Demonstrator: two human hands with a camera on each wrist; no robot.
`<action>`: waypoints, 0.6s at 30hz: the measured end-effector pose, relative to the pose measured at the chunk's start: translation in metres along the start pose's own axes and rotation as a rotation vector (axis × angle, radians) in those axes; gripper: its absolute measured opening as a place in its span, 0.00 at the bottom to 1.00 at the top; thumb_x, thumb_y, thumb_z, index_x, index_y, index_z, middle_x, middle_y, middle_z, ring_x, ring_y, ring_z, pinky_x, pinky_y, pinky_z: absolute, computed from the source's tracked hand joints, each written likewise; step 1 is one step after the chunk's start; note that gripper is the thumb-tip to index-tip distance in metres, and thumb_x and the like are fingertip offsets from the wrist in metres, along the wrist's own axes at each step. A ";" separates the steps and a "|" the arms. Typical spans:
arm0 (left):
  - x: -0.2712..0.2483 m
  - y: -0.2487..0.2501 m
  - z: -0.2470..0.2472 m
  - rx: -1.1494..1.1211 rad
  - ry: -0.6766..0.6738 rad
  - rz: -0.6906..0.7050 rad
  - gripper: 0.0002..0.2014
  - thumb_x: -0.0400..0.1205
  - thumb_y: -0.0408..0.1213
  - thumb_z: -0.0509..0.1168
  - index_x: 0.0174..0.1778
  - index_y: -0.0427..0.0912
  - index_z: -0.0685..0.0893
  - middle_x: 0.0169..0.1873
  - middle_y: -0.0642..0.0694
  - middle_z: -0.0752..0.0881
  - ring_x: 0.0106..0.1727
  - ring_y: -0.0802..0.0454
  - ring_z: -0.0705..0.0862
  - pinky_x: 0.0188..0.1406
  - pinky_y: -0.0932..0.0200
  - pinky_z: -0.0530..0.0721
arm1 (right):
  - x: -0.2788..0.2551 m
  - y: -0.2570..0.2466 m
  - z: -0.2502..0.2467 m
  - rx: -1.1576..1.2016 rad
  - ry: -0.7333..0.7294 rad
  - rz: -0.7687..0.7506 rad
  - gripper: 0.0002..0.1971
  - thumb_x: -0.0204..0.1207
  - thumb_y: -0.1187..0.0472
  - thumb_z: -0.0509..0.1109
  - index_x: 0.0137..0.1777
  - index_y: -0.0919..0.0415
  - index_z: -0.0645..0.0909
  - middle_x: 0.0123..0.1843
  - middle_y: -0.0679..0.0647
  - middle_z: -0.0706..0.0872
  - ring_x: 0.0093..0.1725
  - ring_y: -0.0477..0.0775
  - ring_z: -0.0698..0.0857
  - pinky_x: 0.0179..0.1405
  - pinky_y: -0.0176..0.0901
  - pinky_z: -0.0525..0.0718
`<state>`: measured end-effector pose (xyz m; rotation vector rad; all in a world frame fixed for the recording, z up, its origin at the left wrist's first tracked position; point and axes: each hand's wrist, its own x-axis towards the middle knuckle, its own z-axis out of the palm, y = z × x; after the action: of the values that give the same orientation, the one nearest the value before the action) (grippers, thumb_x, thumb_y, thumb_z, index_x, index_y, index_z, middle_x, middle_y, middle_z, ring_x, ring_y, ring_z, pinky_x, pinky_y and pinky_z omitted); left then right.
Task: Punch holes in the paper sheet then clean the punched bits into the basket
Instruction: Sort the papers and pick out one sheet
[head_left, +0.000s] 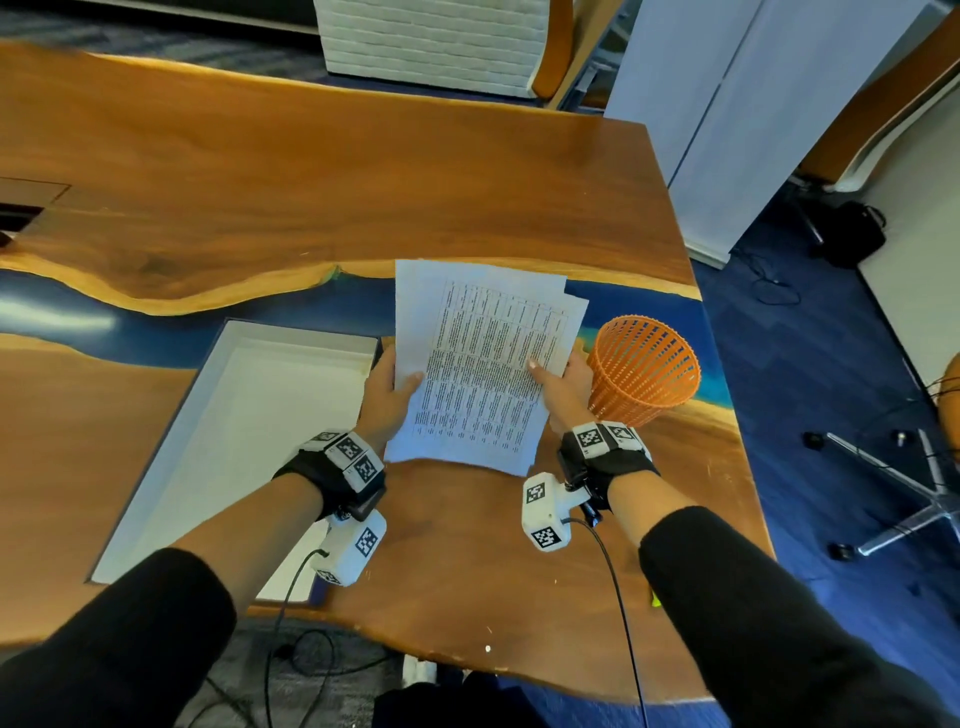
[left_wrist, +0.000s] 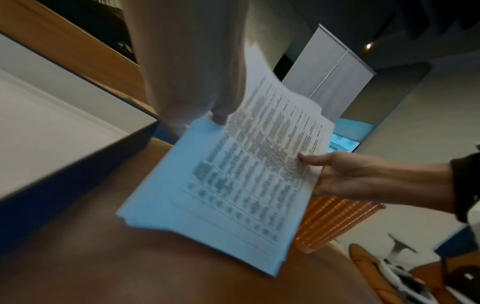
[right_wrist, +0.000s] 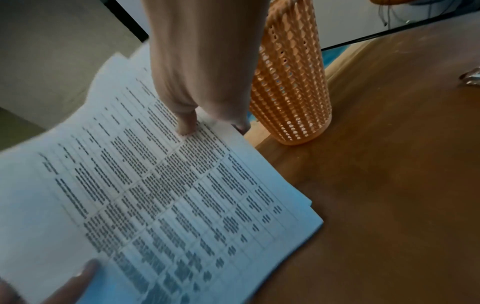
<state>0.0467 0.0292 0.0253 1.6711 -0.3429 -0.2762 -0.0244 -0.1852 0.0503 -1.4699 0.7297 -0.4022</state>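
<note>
A thin stack of printed paper sheets (head_left: 478, 364) (left_wrist: 233, 185) (right_wrist: 161, 195) is held up above the wooden table (head_left: 260, 182), its near edge resting close to the surface. My left hand (head_left: 387, 395) grips the stack's left edge, thumb on top. My right hand (head_left: 558, 382) (left_wrist: 337, 174) pinches the right edge, thumb (right_wrist: 185, 125) on the printed page. An orange mesh basket (head_left: 644, 369) (right_wrist: 291, 86) (left_wrist: 335, 222) stands upright just right of my right hand. No hole punch shows in any view.
A shallow white box lid (head_left: 228, 441) (left_wrist: 52, 123) lies open on the table left of my left hand. The table's right edge (head_left: 727, 415) runs just beyond the basket. A chair base (head_left: 893, 499) stands on the blue floor at right.
</note>
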 end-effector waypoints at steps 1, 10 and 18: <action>0.000 0.004 0.003 0.025 0.040 0.051 0.20 0.85 0.23 0.58 0.73 0.37 0.71 0.63 0.42 0.80 0.63 0.64 0.82 0.63 0.61 0.82 | 0.000 -0.002 0.002 0.013 0.006 -0.035 0.19 0.73 0.75 0.70 0.64 0.70 0.76 0.63 0.68 0.84 0.60 0.61 0.84 0.63 0.61 0.82; 0.014 0.004 0.016 0.046 0.052 0.121 0.24 0.84 0.25 0.60 0.75 0.36 0.62 0.66 0.42 0.76 0.66 0.63 0.79 0.66 0.67 0.77 | 0.003 -0.003 0.003 0.005 -0.032 -0.183 0.19 0.72 0.72 0.73 0.61 0.62 0.76 0.62 0.66 0.84 0.63 0.64 0.83 0.64 0.64 0.81; 0.019 0.003 0.017 0.071 0.084 0.067 0.21 0.87 0.27 0.55 0.77 0.36 0.63 0.65 0.48 0.77 0.64 0.64 0.79 0.67 0.63 0.77 | 0.009 0.005 -0.004 -0.122 -0.003 -0.201 0.12 0.78 0.74 0.64 0.61 0.73 0.77 0.51 0.50 0.83 0.60 0.59 0.81 0.64 0.66 0.80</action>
<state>0.0575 0.0064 0.0269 1.7318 -0.3481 -0.1448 -0.0216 -0.1934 0.0437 -1.6656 0.6148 -0.5158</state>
